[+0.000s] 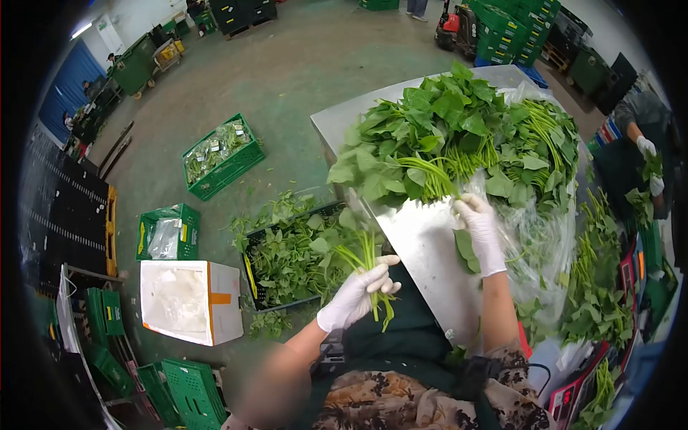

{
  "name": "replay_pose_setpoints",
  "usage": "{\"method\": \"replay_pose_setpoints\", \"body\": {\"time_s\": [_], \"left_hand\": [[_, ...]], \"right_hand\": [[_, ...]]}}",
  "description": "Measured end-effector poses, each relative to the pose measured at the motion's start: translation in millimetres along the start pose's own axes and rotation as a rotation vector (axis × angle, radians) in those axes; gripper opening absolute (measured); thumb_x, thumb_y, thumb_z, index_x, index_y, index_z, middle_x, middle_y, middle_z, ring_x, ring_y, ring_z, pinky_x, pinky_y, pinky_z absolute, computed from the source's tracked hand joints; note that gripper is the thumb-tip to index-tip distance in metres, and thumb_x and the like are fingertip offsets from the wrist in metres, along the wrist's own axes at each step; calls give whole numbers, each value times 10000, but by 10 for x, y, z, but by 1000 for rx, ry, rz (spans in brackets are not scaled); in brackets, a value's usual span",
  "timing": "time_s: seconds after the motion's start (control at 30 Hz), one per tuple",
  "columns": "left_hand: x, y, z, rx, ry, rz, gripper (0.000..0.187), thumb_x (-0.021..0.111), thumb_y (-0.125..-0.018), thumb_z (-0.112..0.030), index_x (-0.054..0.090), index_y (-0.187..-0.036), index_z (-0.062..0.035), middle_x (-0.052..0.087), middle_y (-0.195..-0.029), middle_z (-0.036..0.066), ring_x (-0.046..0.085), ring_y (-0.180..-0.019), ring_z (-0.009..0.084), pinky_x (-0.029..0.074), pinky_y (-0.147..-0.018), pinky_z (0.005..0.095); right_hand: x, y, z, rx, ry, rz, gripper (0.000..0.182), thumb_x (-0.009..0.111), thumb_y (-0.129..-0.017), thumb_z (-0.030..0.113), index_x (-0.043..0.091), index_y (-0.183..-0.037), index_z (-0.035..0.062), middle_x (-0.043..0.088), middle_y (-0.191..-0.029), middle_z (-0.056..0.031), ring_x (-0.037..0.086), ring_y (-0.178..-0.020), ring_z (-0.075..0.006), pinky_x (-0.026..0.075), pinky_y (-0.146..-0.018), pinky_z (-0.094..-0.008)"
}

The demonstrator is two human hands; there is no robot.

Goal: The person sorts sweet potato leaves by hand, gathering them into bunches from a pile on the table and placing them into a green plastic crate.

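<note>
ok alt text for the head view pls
A person's gloved left hand grips a small bunch of leafy stems, while the gloved right hand reaches into a big pile of greens on a steel table.

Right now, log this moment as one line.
left hand: shut on small bunch of green leafy stems | right hand: grasping stems in large leafy green pile | steel table
</note>
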State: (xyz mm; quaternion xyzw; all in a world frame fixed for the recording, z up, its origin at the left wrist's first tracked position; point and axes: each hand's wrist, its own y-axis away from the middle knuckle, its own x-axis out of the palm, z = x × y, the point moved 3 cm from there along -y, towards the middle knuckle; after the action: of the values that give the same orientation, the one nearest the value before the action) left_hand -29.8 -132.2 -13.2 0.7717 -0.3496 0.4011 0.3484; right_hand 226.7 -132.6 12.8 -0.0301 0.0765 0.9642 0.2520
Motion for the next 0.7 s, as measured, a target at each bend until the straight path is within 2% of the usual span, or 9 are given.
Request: {"method": "replay_pose_setpoints", "body": {"time_s": [0.03, 0.07, 0.13, 0.23, 0.47, 0.57, 0.7], "left_hand": [[17, -1, -8, 14, -21, -22, 278, 472, -950, -174, 480, -1158, 9, 378, -575, -53, 455, -639, 88, 451, -859, 316], [41, -4, -39, 31, -45, -42, 255, 472, -950, -175, 497, -1129, 5, 375, -575, -54, 452, -635, 88, 452, -853, 314], [76, -49, -93, 110, -90, -68, 206, 478, -948, -175, 528, -1058, -8, 377, -588, -53, 447, -623, 89, 456, -829, 308], [185, -57, -166, 235, -157, -117, 222, 513, -929, -169, 537, -1081, -9, 447, -655, -39, 474, -633, 83, 461, -806, 304], [397, -47, -264, 400, -300, -135, 241, 534, -917, -176, 550, -1081, 0, 448, -637, -47, 439, -551, 54, 453, -729, 258], [520, -32, -300, 401, -307, -123, 254, 539, -915, -183, 553, -1092, -1, 430, -607, -54, 424, -536, 46, 448, -718, 249], [616, -51, -341, 462, -281, -132, 197, 537, -918, -192, 541, -1016, -22, 415, -587, -53, 410, -523, 46, 431, -685, 241]], "right_hand": [[-5, 42, -4, 24, -46, 10, 66, 619, -832, 125, 627, -822, 60, 566, -708, 34, 436, -532, -17, 297, -482, -162], [-16, 78, -2, 89, 21, -17, 61, 605, -845, 105, 622, -857, 47, 584, -726, 4, 465, -520, -38, 324, -466, -175], [-9, 131, 0, 0, -142, -8, 63, 596, -854, 89, 614, -880, 35, 592, -739, -14, 483, -523, -47, 345, -462, -179], [20, 274, 0, -87, -291, -1, 74, 587, -865, 78, 602, -908, 19, 602, -757, -45, 513, -535, -66, 380, -469, -186], [96, 479, -68, -255, -457, 66, 48, 586, -879, 106, 572, -893, 62, 602, -788, -61, 531, -551, -91, 429, -500, -198], [161, 573, -74, -292, -435, 21, 55, 599, -860, 76, 587, -895, 36, 602, -802, -74, 550, -568, -112, 439, -522, -211], [228, 673, -29, -404, -257, -1, 78, 618, -834, 31, 585, -904, 22, 602, -812, -72, 575, -614, -127, 475, -568, -236]]}}
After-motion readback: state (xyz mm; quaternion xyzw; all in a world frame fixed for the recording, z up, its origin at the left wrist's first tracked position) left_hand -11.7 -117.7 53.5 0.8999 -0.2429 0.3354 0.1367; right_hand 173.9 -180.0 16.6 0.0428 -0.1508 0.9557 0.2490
